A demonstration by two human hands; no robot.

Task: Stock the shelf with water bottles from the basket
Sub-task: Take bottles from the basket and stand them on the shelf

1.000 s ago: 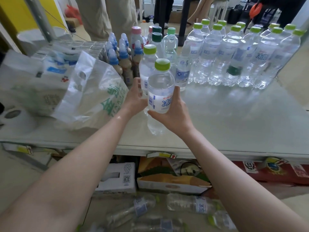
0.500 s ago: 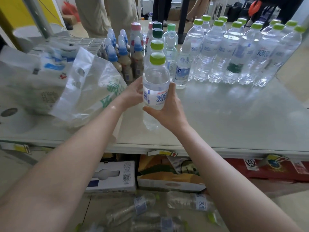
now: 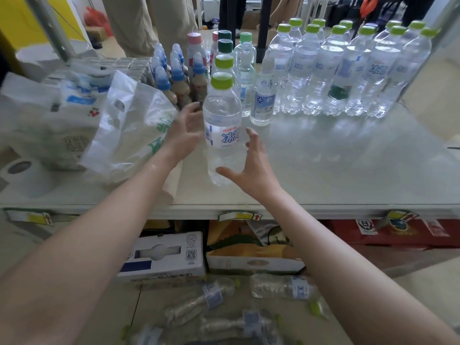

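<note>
Head view is showing the pale shelf top (image 3: 348,175) running across the middle of the frame, with a lower level of cartons beneath it and more water bottles (image 3: 281,286) lying on their sides along the bottom edge; the basket itself cannot be made out clearly. At upper right a block of green-capped water bottles (image 3: 331,70) is standing in rows. At left centre a crumpled plastic bag (image 3: 129,125) is leaning against wrapped packs, and blue-capped drink bottles (image 3: 171,78) are crowding the upper centre.

In the middle of the frame, the clear water bottle with the lime cap (image 3: 222,125) is standing upright on the shelf top, directly in front of another lime-capped bottle. Half a second ago both hands were clasped around it; now they are letting go. The left hand (image 3: 185,130) is sitting just beside the bottle's left side with fingers loosened and no visible grip. The right hand (image 3: 251,168) is spreading wide open at the bottle's lower right, thumb across the base and fingertips clear of the label.

That release suggests this bottle is placed and standing on its own. The job is probably moving on to the next bottle, since several are lying below the shelf, waiting to be stocked.
</note>
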